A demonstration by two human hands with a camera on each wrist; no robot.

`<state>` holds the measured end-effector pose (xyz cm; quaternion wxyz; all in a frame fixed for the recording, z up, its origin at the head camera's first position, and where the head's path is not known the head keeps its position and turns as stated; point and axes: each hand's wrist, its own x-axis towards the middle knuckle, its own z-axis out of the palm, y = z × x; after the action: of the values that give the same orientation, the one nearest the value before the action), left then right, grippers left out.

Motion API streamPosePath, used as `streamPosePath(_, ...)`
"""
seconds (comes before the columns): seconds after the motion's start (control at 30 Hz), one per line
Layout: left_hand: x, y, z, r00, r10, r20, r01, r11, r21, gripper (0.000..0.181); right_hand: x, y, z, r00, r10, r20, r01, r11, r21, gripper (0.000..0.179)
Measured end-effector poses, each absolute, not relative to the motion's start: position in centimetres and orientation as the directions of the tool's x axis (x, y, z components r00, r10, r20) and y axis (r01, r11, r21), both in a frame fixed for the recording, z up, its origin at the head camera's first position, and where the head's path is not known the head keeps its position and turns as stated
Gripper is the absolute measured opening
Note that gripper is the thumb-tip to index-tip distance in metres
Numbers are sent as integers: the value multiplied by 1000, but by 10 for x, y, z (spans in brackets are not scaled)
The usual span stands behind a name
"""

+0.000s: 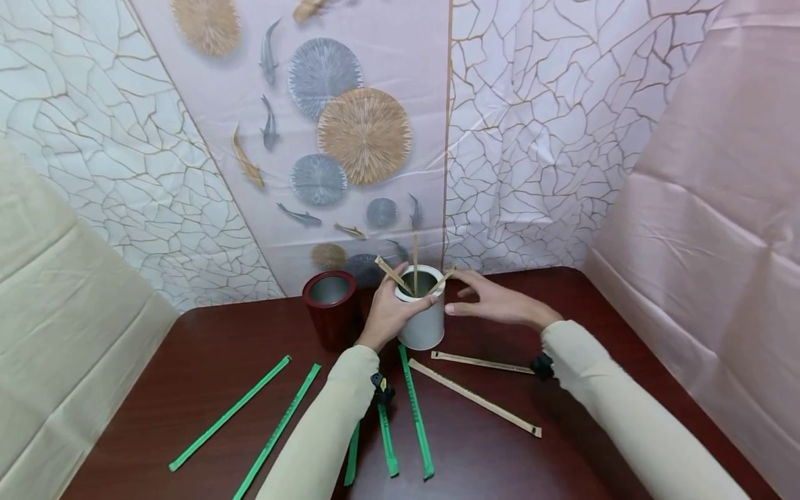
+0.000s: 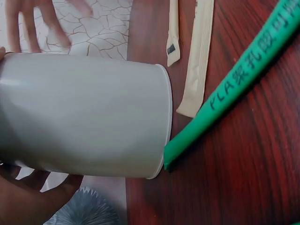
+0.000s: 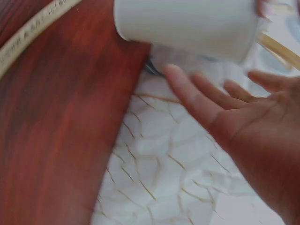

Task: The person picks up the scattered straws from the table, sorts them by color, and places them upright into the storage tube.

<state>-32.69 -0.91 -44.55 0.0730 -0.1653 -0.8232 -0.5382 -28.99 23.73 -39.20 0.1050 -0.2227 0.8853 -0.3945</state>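
Observation:
A white can (image 1: 421, 328) stands upright on the dark red-brown table, with three beige wrapped straws (image 1: 415, 260) leaning out of its mouth. My left hand (image 1: 389, 312) grips the can from the left, thumb across the front near the rim. The right hand (image 1: 496, 302) is beside the can's right side, fingers spread and holding nothing. In the right wrist view, a small gap shows between those fingers (image 3: 187, 91) and the can (image 3: 183, 26). One green wrapped straw (image 2: 234, 84) lies with its end at the can's base in the left wrist view.
A dark red can (image 1: 328, 319) stands left of the white one. Two beige wrapped straws (image 1: 475, 398) lie in front and to the right. Several green wrapped straws (image 1: 281, 427) lie toward the front and left. A patterned cloth (image 1: 525, 139) hangs behind the table.

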Motion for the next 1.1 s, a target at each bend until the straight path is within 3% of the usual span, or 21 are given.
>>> streamPosePath(0.23, -328, -21, -445, -923, 194, 333, 385, 418, 823, 96, -273, 264, -380, -860, -507, -49, -353, 662, -661, 55)
streamPosePath(0.47, -331, -23, -446, -908, 222, 357, 419, 416, 807, 89, -269, 285, -422, -835, -535, -128, -324, 667, -671, 28)
streamPosePath(0.67, -331, -17, -447, -913, 228, 337, 404, 405, 820, 87, -262, 291, -455, -855, -502, -131, -315, 704, -637, 10)
streamPosePath(0.83, -329, -12, -447, -919, 232, 319, 389, 400, 830, 87, -251, 282, -465, -880, -463, -106, -337, 767, -546, 12)
streamPosePath(1.1, -327, -11, -447, -918, 223, 328, 393, 399, 829, 86, -238, 265, -468, -855, -518, 36, -515, 838, -181, 28)
